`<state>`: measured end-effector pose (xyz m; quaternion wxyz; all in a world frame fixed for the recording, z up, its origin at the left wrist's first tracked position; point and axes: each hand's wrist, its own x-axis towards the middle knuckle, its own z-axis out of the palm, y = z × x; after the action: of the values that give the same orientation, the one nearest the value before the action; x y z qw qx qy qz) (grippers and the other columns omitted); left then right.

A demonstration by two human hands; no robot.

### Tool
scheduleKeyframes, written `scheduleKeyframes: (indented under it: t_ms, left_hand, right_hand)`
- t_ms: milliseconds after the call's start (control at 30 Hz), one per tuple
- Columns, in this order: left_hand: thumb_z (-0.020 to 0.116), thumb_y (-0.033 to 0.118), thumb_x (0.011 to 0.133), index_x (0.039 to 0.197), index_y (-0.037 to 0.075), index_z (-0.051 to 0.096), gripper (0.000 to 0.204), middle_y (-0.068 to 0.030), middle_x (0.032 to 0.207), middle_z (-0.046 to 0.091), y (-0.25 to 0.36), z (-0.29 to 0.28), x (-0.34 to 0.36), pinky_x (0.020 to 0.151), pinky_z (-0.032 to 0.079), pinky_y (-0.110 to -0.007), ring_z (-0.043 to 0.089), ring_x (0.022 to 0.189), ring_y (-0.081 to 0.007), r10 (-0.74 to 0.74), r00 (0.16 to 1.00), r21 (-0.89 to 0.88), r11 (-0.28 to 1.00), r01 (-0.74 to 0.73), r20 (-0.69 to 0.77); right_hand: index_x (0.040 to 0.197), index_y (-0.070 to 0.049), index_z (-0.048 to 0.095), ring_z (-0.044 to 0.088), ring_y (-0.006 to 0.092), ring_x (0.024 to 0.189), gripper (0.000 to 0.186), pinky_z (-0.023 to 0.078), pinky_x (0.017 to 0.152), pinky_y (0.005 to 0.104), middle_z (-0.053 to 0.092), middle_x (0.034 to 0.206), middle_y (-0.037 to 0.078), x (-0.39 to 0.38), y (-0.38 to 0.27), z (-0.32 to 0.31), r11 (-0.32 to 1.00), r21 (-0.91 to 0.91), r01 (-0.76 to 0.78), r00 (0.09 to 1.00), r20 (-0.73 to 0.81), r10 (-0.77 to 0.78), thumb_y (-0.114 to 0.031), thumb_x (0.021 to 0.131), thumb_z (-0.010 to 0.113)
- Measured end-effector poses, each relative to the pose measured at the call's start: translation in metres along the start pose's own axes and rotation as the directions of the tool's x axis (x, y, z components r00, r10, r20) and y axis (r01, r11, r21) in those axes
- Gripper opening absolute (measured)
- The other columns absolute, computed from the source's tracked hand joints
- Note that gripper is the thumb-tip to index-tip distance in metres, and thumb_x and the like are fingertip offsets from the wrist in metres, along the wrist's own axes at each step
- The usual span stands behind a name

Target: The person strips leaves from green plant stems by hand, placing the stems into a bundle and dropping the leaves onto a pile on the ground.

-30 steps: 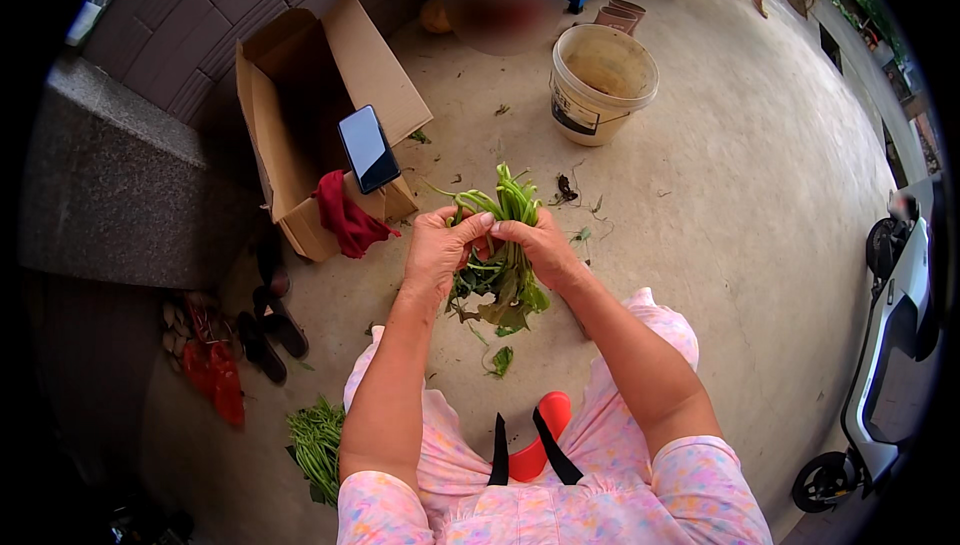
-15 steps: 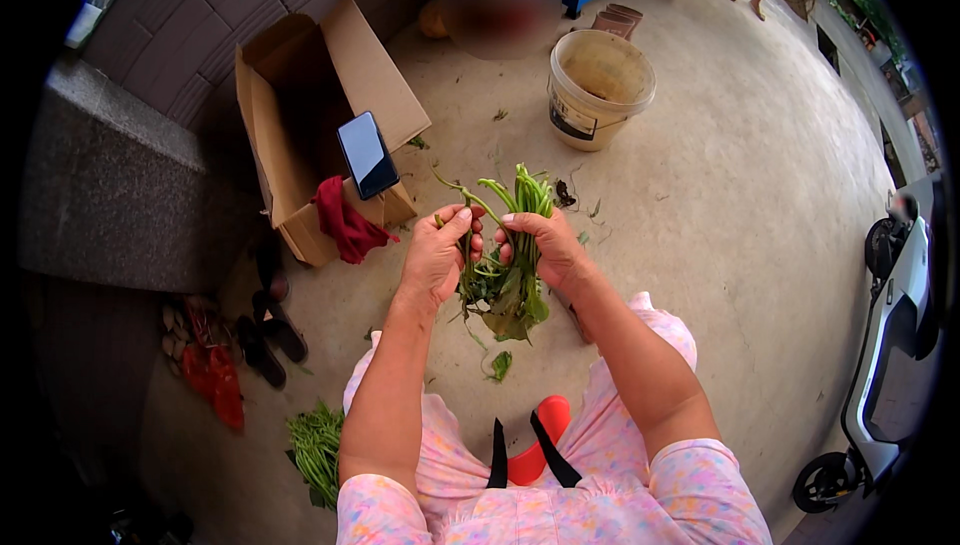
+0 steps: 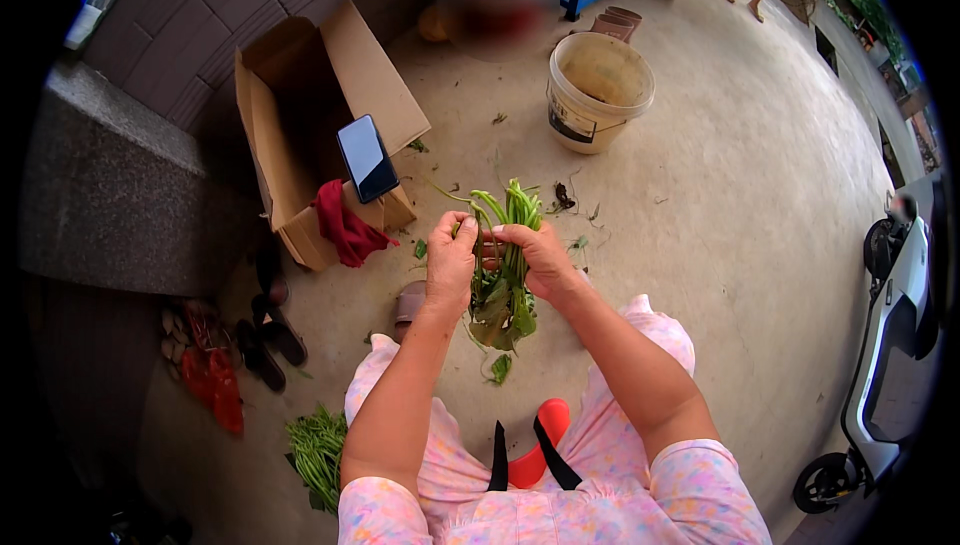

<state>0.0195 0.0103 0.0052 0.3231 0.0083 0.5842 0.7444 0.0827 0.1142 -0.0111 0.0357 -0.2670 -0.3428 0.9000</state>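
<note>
My right hand (image 3: pixel 543 257) is closed round a bunch of green leafy stems (image 3: pixel 521 207), cut ends up and leaves hanging down. Close beside it, my left hand (image 3: pixel 455 255) pinches a thin vine-like stem (image 3: pixel 477 211) at the bunch's left side. The fingertips of both hands nearly meet. Below the hands, large dark green leaves (image 3: pixel 497 322) droop over the floor, and a loose leaf (image 3: pixel 500 369) lies under them. A pile of similar green stems (image 3: pixel 319 455) rests on the floor by my left knee.
A cardboard box (image 3: pixel 282 160) stands ahead on the left, with a phone (image 3: pixel 367 157) and dark red cloth (image 3: pixel 346 225) on its edge. Beyond my hands is a cream bucket (image 3: pixel 598 95). Dark sandals (image 3: pixel 262 350) and a red net bag (image 3: pixel 212 385) lie left; a scooter (image 3: pixel 875 365) stands right.
Both hands have come slightly lower and nearer to me with the bunch. My left hand has moved right, closer to my right hand, and a slipper shows beside its wrist.
</note>
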Motion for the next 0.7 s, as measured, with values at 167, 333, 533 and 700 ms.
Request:
scheduleKeyframes:
  t_ms: [167, 333, 533, 700]
  left_hand:
    - [0.043, 0.016, 0.089, 0.081, 0.007, 0.049, 0.013, 0.0008, 0.068, 0.049, -0.035, -0.012, 0.018, 0.046, 0.04, -0.022, 0.045, 0.059, -0.0062, 0.267, 0.961, 0.381, 0.898, -0.221, -0.07]
    - [0.042, 0.016, 0.088, 0.083, 0.003, 0.049, 0.015, -0.006, 0.081, 0.05, -0.042, -0.022, 0.022, 0.054, 0.041, -0.027, 0.046, 0.067, -0.0143, 0.313, 0.948, 0.561, 0.776, -0.288, 0.053]
    - [0.044, 0.017, 0.088, 0.078, 0.003, 0.051, 0.018, 0.0013, 0.063, 0.046, -0.004, -0.009, 0.006, 0.052, 0.037, -0.024, 0.039, 0.055, -0.0079, 0.129, 0.992, 0.288, 0.95, -0.119, -0.017]
    - [0.051, 0.01, 0.082, 0.079, 0.0, 0.054, 0.011, -0.0086, 0.071, 0.053, 0.007, -0.008, 0.002, 0.055, 0.04, -0.027, 0.05, 0.061, -0.0184, 0.54, 0.832, 0.633, 0.601, -0.487, 0.127]
  right_hand:
    - [0.088, 0.002, 0.052, 0.059, 0.0168, 0.064, 0.014, 0.05, 0.057, 0.0294, 0.058, 0.078, 0.008, 0.004, 0.01, -0.001, 1.0, 0.005, 0.016, 0.998, 0.056, -0.016, -0.004, 0.075, 0.055]
    - [0.081, 0.001, 0.055, 0.055, 0.0143, 0.056, 0.012, 0.046, 0.05, 0.027, 0.057, 0.069, 0.007, 0.004, 0.013, 0.002, 0.99, -0.032, 0.135, 0.991, 0.031, -0.134, -0.008, 0.074, 0.058]
    - [0.075, -0.001, 0.055, 0.051, 0.0117, 0.049, 0.008, 0.042, 0.042, 0.0234, 0.053, 0.06, 0.004, 0.003, 0.005, 0.002, 0.988, -0.067, 0.14, 0.982, -0.115, -0.147, -0.007, 0.074, 0.06]
    - [0.069, -0.002, 0.054, 0.046, 0.0099, 0.043, 0.009, 0.037, 0.038, 0.0221, 0.051, 0.056, 0.003, 0.006, 0.0, -0.006, 0.958, -0.231, 0.17, 0.95, -0.219, -0.222, -0.006, 0.073, 0.061]
